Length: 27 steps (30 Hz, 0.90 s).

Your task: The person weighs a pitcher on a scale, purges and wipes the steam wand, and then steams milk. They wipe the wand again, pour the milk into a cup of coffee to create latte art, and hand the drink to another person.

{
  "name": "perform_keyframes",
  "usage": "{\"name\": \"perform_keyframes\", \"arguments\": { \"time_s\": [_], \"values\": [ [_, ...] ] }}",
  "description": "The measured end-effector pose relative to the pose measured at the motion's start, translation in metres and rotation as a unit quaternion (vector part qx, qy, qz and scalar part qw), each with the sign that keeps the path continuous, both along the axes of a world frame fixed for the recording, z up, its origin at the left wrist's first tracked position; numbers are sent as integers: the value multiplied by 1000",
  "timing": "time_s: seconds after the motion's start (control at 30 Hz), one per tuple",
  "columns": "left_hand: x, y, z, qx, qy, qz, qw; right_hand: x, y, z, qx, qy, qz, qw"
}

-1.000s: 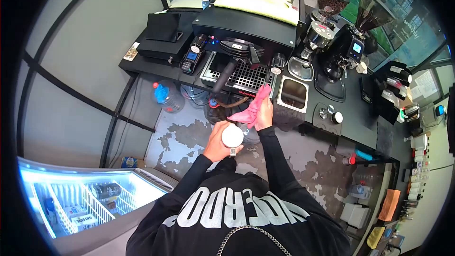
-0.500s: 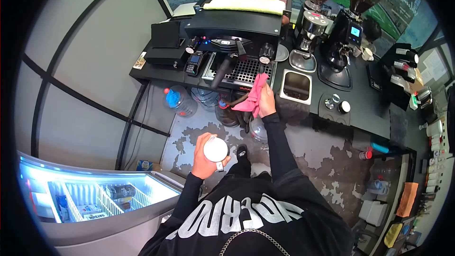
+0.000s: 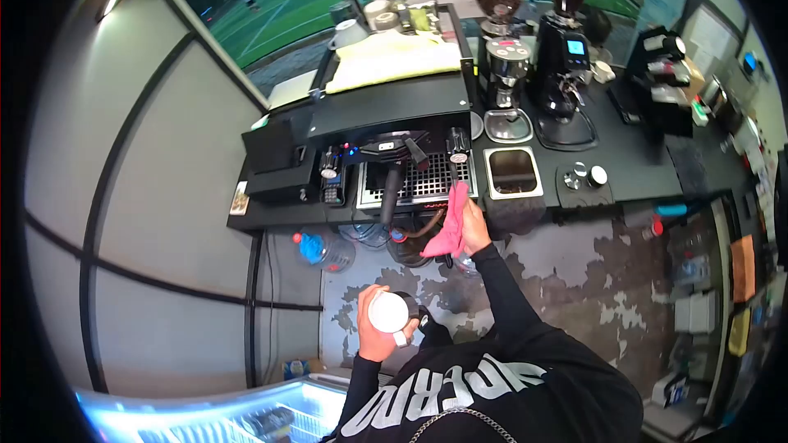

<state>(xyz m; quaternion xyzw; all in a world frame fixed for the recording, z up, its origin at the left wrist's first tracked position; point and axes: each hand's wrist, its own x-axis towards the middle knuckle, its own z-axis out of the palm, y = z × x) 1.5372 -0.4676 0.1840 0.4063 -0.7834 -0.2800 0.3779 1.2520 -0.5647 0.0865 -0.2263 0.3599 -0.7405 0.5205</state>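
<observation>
In my left hand (image 3: 376, 335), fingers wrapped round its side, is a handled jug (image 3: 387, 312) seen from above, its round top white. The handle points toward me. My right hand (image 3: 475, 228) grips a pink cloth (image 3: 448, 228) at the front edge of the espresso machine (image 3: 394, 107). The cloth's upper end is around or against a thin wand hanging at the machine's right side; the fold hides which. A dark portafilter handle (image 3: 392, 189) juts out over the drip tray (image 3: 431, 185), left of the cloth.
Two coffee grinders (image 3: 507, 74) stand right of the machine, behind a metal knock bin (image 3: 515, 172). A tamper mat (image 3: 584, 184) lies farther right. Large bottles (image 3: 328, 251) sit under the counter. The lit fridge (image 3: 213, 418) is at lower left.
My view has tilted up and shifted, so the counter sits lower in the picture and the fridge is mostly out of sight. Both hands keep their holds on the jug and the cloth.
</observation>
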Motion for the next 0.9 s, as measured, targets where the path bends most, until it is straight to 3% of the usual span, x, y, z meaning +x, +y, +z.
{"name": "perform_keyframes", "arguments": {
  "time_s": [0.1, 0.23, 0.3, 0.33, 0.43, 0.53, 0.57, 0.63, 0.7, 0.8, 0.87, 0.9],
  "values": [
    [12, -42, 8, -1, -3, -52, 999, 16, 17, -1, 46, -57, -38, 997],
    [20, -87, 23, -30, 10, -120, 992, 30, 34, -21, 15, -66, -86, 994],
    [23, -105, 26, -31, 40, -135, 990, 39, 63, -65, 71, 23, -55, 996],
    [23, -113, 31, -47, 21, -140, 989, 45, 84, -76, 104, -99, -22, 989],
    [21, -133, 29, -72, 47, -157, 984, 33, 138, -94, 146, -230, -63, 960],
    [18, -146, 25, -79, 48, -160, 983, -14, 141, -30, 95, -259, -81, 958],
    [16, -150, 26, -101, 26, -156, 982, -39, 131, -24, 72, -259, -67, 961],
    [10, -151, 25, -99, 32, -166, 981, -84, 97, 34, -104, -257, 92, 956],
    [2, -145, 28, -79, 29, -131, 988, -143, 43, 30, -57, -221, 14, 973],
    [-7, -131, 27, -88, 20, -83, 992, -220, -63, 16, -117, -208, 101, 966],
    [-16, -119, 31, -68, -6, -24, 997, -244, -133, 7, -65, -181, 98, 976],
    [-20, -112, 33, -60, -12, -8, 998, -254, -180, -26, -16, -108, 39, 993]
  ]
}}
